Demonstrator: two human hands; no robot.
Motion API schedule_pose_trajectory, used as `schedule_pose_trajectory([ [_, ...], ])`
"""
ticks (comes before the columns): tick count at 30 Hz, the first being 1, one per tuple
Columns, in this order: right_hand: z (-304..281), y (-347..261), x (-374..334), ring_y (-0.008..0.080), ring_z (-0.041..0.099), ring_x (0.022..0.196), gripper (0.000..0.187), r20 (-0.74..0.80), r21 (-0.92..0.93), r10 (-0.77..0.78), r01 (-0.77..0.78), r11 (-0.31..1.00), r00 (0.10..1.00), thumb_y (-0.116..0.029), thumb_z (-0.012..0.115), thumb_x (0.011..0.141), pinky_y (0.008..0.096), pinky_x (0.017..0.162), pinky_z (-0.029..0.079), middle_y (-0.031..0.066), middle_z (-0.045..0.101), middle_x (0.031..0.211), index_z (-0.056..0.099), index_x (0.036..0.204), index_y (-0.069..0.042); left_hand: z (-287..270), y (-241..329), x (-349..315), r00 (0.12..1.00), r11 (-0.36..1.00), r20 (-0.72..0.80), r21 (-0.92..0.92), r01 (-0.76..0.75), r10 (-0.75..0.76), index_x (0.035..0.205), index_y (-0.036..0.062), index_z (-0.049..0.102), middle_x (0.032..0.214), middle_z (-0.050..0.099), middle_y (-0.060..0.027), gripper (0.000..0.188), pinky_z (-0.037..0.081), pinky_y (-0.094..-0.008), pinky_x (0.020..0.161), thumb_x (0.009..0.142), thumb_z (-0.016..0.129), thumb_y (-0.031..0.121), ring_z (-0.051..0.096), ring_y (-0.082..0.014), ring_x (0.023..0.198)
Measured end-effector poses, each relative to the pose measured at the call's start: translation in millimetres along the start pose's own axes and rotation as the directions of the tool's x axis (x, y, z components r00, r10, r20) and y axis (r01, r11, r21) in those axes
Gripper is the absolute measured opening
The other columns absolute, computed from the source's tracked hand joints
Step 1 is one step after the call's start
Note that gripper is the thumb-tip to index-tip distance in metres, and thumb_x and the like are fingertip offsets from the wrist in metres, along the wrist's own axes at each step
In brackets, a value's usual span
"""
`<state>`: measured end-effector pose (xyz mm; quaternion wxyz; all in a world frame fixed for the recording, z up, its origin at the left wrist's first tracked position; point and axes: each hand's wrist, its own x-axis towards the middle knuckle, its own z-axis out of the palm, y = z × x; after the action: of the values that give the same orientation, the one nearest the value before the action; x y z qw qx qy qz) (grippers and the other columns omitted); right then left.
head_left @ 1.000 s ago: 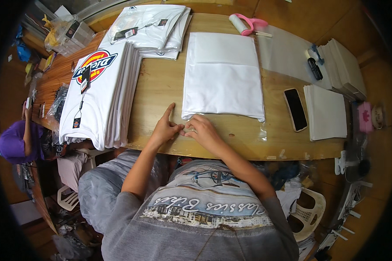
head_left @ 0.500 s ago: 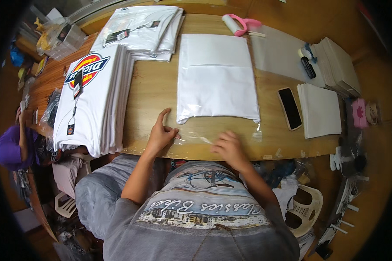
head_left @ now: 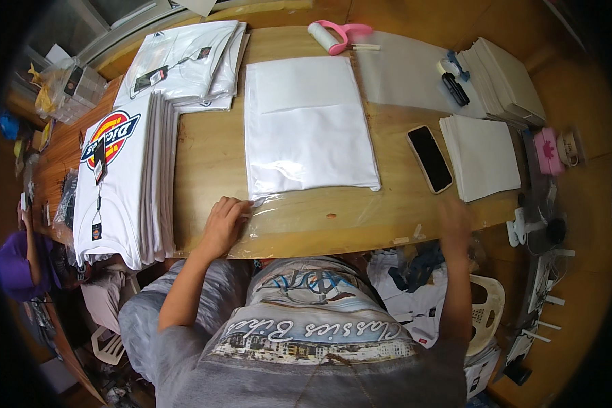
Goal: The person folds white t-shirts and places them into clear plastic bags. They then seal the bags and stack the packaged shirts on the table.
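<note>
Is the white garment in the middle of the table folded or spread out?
Folded: the white garment lies as a neat rectangle inside a clear bag.

Moderate light glares off the plastic bag (head_left: 309, 139); the right fingers (head_left: 454, 212) are blurred; outer edges curve into black.

Only one view here: wide fisheye on the person's head, looking steeply down, chest (head_left: 313, 323) super close, then the hands (head_left: 224, 223) and the table (head_left: 211, 163) a bit farther out.
</note>
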<state>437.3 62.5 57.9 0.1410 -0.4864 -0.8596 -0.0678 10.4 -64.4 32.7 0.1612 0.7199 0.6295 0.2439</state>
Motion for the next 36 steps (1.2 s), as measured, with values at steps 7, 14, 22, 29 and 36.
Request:
schedule_pose_trajectory([
  [7,46,-33,91,0.0244,0.043,0.107,0.021,0.072,0.190,-0.861,0.841,0.507,0.503,-0.012,0.047,0.071,0.0322,0.092,0.035,0.0133,0.044,0.116,0.051,0.090,-0.006,-3,-7,9,0.930,0.890,0.166,0.278,-0.362,0.327,0.094,0.0020,0.049,0.113,0.044,-0.0131,0.024,0.036,-0.0328,0.089,0.071,0.046,0.010,0.041,-0.0262,0.107],
  [14,58,-25,88,0.0259,0.047,0.102,0.008,0.015,0.282,-0.897,0.859,0.428,0.442,-0.011,0.052,0.069,0.0315,0.085,0.040,0.0143,0.047,0.111,0.050,0.074,-0.006,1,-13,7,0.906,0.882,0.248,0.249,-0.401,0.342,0.086,0.0006,0.047,0.115,0.043,-0.0139,0.017,0.037,-0.0322,0.088,0.073,0.045,0.010,0.042,-0.0266,0.106],
  [22,93,-46,75,0.0191,0.052,0.067,0.007,0.004,0.892,-0.031,0.010,0.451,0.999,-0.006,0.049,0.079,0.0245,0.061,0.042,0.0089,0.051,0.077,0.050,0.077,0.000,15,-6,22,0.960,0.910,-0.087,-0.353,0.219,-0.264,0.077,-0.0024,0.043,0.076,0.057,-0.0128,0.014,0.044,-0.0305,0.061,0.083,0.043,0.010,0.055,-0.0253,0.068],
  [29,114,-70,84,0.0270,0.048,0.061,0.010,-0.014,0.675,0.393,-0.281,0.683,0.920,-0.008,0.048,0.077,0.0309,0.059,0.041,0.0144,0.045,0.076,0.049,0.074,0.002,50,-8,49,0.742,0.825,-0.363,-0.289,0.485,-0.563,0.068,-0.0012,0.045,0.056,0.052,-0.0156,0.018,0.039,-0.0338,0.046,0.082,0.043,0.010,0.049,-0.0280,0.047],
  [36,87,-88,100,0.0294,0.044,0.088,0.010,0.127,0.061,0.298,-0.307,0.950,0.946,-0.010,0.049,0.076,0.0379,0.074,0.038,0.0149,0.040,0.098,0.052,0.077,-0.001,50,-12,60,0.891,0.786,-0.359,0.448,0.425,-0.277,0.071,0.0026,0.048,0.070,0.048,-0.0149,0.015,0.041,-0.0392,0.054,0.077,0.048,0.017,0.050,-0.0304,0.067],
])
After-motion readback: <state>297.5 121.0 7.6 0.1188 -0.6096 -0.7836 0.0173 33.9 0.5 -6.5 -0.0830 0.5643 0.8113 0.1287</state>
